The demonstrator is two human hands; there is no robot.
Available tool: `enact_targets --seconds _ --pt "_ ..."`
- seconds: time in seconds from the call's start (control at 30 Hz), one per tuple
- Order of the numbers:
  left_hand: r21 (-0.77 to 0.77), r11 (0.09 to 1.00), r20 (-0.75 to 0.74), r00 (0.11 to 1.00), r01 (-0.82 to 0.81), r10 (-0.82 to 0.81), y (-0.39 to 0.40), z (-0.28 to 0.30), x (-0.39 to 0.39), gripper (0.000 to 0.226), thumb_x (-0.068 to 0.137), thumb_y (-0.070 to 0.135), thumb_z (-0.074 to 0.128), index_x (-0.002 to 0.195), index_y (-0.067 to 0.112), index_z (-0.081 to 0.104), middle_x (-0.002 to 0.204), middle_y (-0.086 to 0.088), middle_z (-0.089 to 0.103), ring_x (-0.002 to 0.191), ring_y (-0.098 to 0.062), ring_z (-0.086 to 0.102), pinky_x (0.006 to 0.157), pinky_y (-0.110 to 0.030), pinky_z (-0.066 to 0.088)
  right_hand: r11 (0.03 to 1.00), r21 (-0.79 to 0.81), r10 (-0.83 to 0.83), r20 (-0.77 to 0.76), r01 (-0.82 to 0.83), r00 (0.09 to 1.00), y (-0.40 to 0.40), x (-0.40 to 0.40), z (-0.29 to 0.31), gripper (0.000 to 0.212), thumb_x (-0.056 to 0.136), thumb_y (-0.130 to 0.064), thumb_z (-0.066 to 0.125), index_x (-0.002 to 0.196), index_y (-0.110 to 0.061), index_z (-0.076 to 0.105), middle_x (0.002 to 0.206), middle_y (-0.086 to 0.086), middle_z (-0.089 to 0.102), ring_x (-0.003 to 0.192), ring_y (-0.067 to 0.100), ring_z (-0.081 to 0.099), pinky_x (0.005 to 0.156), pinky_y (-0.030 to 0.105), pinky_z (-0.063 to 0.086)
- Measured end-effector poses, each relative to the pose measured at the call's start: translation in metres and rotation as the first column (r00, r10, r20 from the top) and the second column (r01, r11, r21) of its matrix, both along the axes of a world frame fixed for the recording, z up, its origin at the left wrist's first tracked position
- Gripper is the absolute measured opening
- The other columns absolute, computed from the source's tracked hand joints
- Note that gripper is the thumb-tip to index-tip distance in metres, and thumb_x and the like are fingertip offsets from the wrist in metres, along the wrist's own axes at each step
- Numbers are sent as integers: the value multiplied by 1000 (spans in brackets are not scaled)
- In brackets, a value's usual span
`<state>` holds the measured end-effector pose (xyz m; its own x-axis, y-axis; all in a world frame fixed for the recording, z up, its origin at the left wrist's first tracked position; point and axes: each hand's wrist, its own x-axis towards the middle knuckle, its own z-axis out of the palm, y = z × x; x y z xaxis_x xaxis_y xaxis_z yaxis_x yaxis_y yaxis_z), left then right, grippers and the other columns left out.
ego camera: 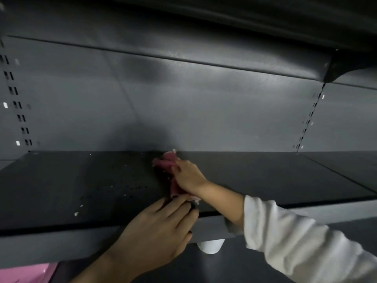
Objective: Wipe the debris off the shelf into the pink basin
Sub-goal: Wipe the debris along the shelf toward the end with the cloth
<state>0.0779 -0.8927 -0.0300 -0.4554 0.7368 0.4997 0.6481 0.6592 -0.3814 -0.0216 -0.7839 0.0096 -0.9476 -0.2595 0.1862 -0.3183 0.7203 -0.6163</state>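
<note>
Dark grey metal shelf [255, 176] runs across the view, grey back panel [183, 111] behind it with slotted uprights at the left and right. Right hand [188, 176], white long sleeve [295, 242] on that arm, reaches in over the front edge and presses a crumpled pinkish-red cloth [166, 161] flat on the shelf; the cloth stretches from the back edge, touching the back panel, toward the front edge under the palm. Right grip closed over the cloth, fingers curled on top of it. Left hand [157, 227] comes up from below at the front edge, fingers lying on the shelf lip, fingertips touching the near end of the cloth; left grip loosely spread, cannot tell if it pinches the cloth. Small pale debris specks [76, 214] scattered on the left half of the shelf, left of the cloth, a few near the front edge and a few near the back edge. Right half of the shelf looks bare. Pink plastic basin [26, 273] shows only as a corner at the bottom left, below the shelf front edge. White rounded object [211, 246] just under the front lip, between the arms, unclear what it is.
</note>
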Motion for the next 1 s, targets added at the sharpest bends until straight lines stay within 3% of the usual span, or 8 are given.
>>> enact_targets --seconds 0.13,0.3,0.37,0.43,0.53,0.6,0.87,1.0 --pt "29 999 -60 997 -43 45 -10 -2 3 46 91 35 33 99 20 76 100 3 76 101 -13 70 87 -29 45 985 -165 -34 50 42 998 19 -10 12 32 95 -9 35 112 3 60 117 24 63 103 28 60 92 34 45" --pt "82 986 -77 985 -147 153 -43 2 17 67 100 34 13 94 16 77 97 0 77 100 -18 70 89 -28 37 924 -364 -130 -14 116 991 113 -31 35 32 94 3 34 100 -8 63 81 0 67 66 -4 65 59 -4 45" --pt "65 974 -81 972 -216 221 -56 6 21 61 99 34 20 92 15 78 96 -1 77 99 -20 71 90 -28 37 942 -265 -202 35 204 979 153 -47 31 35 94 -2 32 101 -10 66 76 7 69 68 13 71 60 11 54" --pt "40 969 -77 966 -243 246 -63 5 23 44 90 33 37 90 15 78 96 0 77 100 -19 70 89 -27 38 938 -18 -342 100 345 935 173 -62 15 36 96 -13 31 113 -5 62 79 17 65 81 38 68 46 14 47" --pt "68 974 -59 973 -218 222 -62 0 21 46 93 30 34 91 17 78 99 2 76 103 -18 69 90 -26 39 890 173 -434 33 423 900 164 -71 -1 32 96 -17 35 113 1 57 114 28 62 107 41 58 79 31 47" --pt "89 973 -24 977 -211 214 -63 -2 19 59 97 31 21 90 18 78 99 4 76 103 -17 69 90 -25 39 908 176 -393 35 381 919 133 -73 -1 30 96 -20 37 102 -2 60 117 28 60 109 39 57 85 34 42" --pt "84 975 -15 978 -208 210 -67 -7 11 70 100 27 8 89 26 77 91 13 77 101 -10 69 82 -22 50 980 190 67 -6 -64 998 10 -94 -4 34 96 -14 38 124 -18 58 134 9 56 120 28 52 107 37 37" --pt "93 979 34 984 -179 177 -66 -7 11 58 99 27 7 98 24 64 90 13 77 96 -8 70 72 -18 56 969 152 196 -4 -194 981 -16 -81 -2 29 95 -14 43 118 -17 61 114 6 64 100 16 55 86 23 39"
